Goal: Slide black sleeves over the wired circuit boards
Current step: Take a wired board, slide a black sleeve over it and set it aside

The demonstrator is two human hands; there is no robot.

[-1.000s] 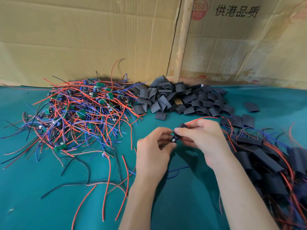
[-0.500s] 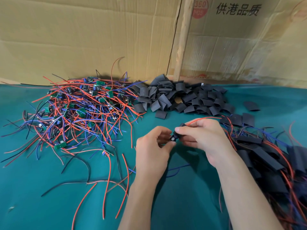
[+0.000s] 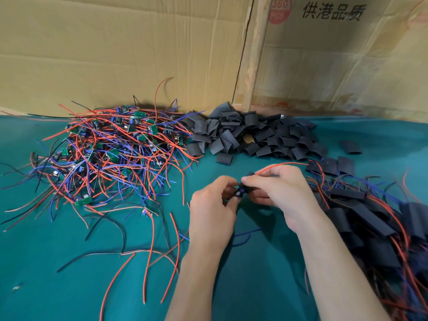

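Both hands meet above the green counter (image 3: pixel 69 262), working on one small piece held between them. The right hand (image 3: pixel 281 193) has its thumb and fingers curled round a black sleeve (image 3: pixel 249 180), a short, matte, flattened tube, of which only one end and a strip along the thumb show. A red wire (image 3: pixel 281 165) runs out of the sleeve's far end and arcs away to the right over the right hand's knuckles. The left hand (image 3: pixel 212 210) pinches the near end of the same piece, where a small dark round part of the circuit board (image 3: pixel 238 193) pokes out of the sleeve's mouth; the rest of the board is hidden by fingers and sleeve. A blue wire (image 3: pixel 243 236) trails on the counter below the left hand.

Beyond the hands lies a heap of loose black sleeves (image 3: pixel 250 137), each short, dark grey to black and pressed flat or slightly open. To the left of the left hand spreads a tangle of bare circuit boards (image 3: pixel 111 154), small green boards with red, blue and black wires knotted together. To the right of the right hand lies a pile of sleeved boards (image 3: pixel 368 218), long black tubes with red and blue wires coming out. Cardboard (image 3: pixel 115 54) stands upright behind everything.
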